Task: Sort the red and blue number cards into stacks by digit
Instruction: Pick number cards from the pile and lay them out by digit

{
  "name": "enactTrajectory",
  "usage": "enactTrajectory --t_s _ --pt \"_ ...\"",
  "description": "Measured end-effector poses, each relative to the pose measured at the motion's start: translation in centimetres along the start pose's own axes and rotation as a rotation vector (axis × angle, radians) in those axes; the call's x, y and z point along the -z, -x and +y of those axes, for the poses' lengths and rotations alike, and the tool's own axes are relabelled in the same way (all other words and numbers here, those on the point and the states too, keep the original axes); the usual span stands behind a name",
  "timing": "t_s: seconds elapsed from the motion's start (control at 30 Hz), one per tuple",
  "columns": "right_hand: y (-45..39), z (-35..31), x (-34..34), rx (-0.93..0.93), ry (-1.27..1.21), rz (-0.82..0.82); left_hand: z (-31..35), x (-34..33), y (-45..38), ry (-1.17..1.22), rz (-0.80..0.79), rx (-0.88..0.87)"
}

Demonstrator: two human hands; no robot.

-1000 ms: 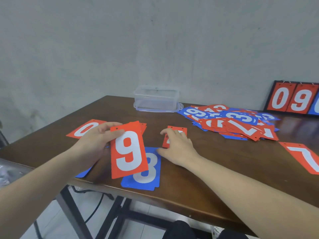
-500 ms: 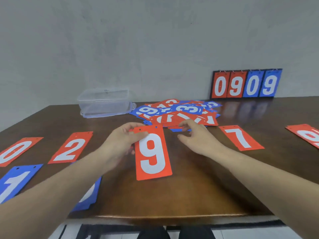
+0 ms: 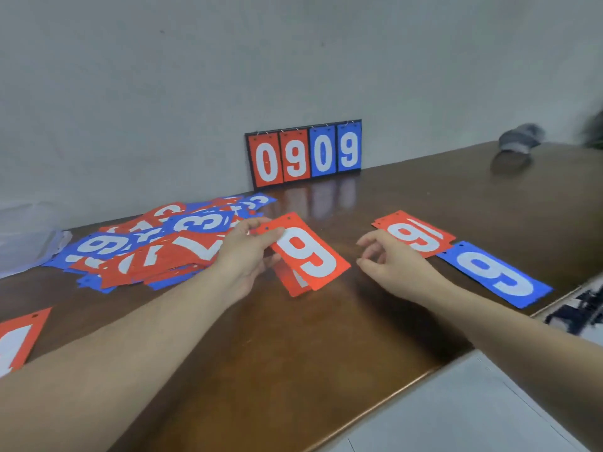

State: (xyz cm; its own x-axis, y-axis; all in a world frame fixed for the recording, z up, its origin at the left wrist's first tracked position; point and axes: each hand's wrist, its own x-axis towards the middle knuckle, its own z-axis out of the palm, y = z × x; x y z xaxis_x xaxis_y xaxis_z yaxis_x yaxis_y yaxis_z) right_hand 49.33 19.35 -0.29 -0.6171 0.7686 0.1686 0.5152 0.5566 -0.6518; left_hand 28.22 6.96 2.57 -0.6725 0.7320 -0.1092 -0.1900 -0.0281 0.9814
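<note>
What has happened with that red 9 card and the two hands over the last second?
The left hand has kept its grip on the red 9 card and carried it rightward, away from the mixed pile, toward the red 9 stack beside the blue 9 card. The right hand left the card it was touching and now hangs loosely curled, holding nothing. The scoreboard by the wall is unchanged.

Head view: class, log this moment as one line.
left hand grips red 9 card | right hand empty, open | red 9 stack beside blue 9 card
</note>
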Motion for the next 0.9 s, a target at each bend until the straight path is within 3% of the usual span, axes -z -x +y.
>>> enactTrajectory --t_s 0.3,0.47,0.57,0.73,0.9 --pt "0.3 5.2 7.0 -0.130 0.015 0.176 -2.6 -12.3 -6.7 -0.048 -0.139 0.062" --pt "-0.1 7.0 8.7 -0.165 -0.015 0.261 -3.9 -18.5 -8.5 -0.169 -0.166 0.000" --pt "-0.6 7.5 8.8 -0.169 -0.039 0.273 -4.8 -20.5 -9.6 -0.389 -0.191 -0.159" --pt "-1.1 7.6 8.0 -0.179 -0.013 0.237 -6.0 -20.8 -10.7 -1.071 -0.233 -0.536" --pt "-2.2 6.8 6.6 -0.145 0.002 0.192 -5.2 -19.6 -10.6 -1.187 -0.234 -0.669"
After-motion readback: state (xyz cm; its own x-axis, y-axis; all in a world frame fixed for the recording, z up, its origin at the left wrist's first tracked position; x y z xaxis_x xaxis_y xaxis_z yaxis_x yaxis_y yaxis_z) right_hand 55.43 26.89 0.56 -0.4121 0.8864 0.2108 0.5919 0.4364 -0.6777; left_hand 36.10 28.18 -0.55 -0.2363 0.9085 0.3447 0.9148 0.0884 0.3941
